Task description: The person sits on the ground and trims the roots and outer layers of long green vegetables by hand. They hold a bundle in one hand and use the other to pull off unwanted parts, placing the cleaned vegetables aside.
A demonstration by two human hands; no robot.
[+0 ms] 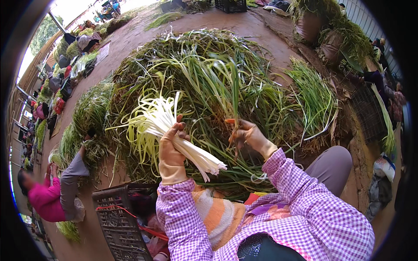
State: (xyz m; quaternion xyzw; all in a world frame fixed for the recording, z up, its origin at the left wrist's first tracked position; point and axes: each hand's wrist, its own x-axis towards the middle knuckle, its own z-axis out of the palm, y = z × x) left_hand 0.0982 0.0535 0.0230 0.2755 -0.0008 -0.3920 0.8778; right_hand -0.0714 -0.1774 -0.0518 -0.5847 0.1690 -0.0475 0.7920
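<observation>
My left hand (171,153), in a tan glove, is closed around a bundle of peeled white allium stems (196,153). Their cut ends point down to the right, and their pale yellow-green leaves fan out to the upper left. My right hand (249,135), gloved too and stained at the fingers, pinches a green scallion-like plant (235,91) near its root end; its leaves stand upward and are partly blurred. Beyond both hands spreads a large heap of green plants and trimmings (196,62), with brownish roots showing close to my right hand.
A black plastic crate (120,225) with bags inside stands by my left arm. Striped cloth (212,212) covers my lap. Another green bunch (310,94) lies at the right. A co-worker in pink (45,199) sits to the left. Stuffed sacks (308,27) stand at the upper right.
</observation>
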